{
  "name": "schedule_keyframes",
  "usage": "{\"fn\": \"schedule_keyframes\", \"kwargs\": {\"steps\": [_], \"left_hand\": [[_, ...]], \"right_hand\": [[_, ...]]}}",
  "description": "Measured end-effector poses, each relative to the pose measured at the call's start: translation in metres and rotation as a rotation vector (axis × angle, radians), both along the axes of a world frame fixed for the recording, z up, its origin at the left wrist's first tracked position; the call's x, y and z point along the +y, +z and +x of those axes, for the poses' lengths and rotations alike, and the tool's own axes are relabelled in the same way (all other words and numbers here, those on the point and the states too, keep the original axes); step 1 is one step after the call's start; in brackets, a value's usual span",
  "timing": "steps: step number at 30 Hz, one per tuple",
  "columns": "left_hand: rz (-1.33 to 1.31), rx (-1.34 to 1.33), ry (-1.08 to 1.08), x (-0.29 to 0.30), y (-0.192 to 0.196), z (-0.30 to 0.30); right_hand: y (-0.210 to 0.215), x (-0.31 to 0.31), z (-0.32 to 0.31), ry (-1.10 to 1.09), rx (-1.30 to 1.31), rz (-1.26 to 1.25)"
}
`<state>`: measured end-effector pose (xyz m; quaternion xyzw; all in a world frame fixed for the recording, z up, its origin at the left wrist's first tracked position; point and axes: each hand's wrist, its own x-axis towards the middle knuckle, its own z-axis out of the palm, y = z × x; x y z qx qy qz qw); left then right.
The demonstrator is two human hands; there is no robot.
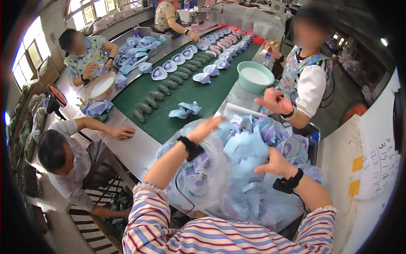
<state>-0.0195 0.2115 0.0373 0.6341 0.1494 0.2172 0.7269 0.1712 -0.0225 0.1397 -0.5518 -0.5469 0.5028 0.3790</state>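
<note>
Left hand [206, 128] raised above a big clear plastic bag [198, 178], fingers stretched out flat and apart, gripping nothing; it hovers over the bag's upper left edge. Black wrist strap on that arm. Right hand [274, 163] rests on the heap of pale blue shoe pieces [247, 152] inside the bag, thumb out to the left, fingers curled down into the heap; whether they pinch a piece cannot be told. Bag sits on the surface [135, 148] directly in front of the person, between both striped sleeves, filling the lower centre.

Just beyond the bag, a green conveyor belt [211, 95] runs away up the view, carrying a row of dark green shoe moulds [169, 84] and more blue pieces beside them. One loose blue piece [185, 110] lies on the belt near the left hand. A light green bowl [255, 76] stands on the surface at the belt's right edge. A co-worker's hand [275, 101] is held out, fingers spread, just past the bag on the right. Another co-worker's hand [122, 132] lies flat on the surface at left.
</note>
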Motion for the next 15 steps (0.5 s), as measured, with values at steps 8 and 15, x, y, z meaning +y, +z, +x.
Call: {"fn": "schedule_keyframes", "kwargs": {"steps": [8, 15], "left_hand": [[-0.138, 0.059, 0.398, -0.083, 0.024, -0.063], [-0.100, -0.334, 1.312, 0.131, -0.022, -0.183]], "right_hand": [[-0.036, 0.063, -0.046, -0.234, -0.006, -0.039], [-0.037, 0.071, -0.066, 0.348, -0.272, -0.051]]}}
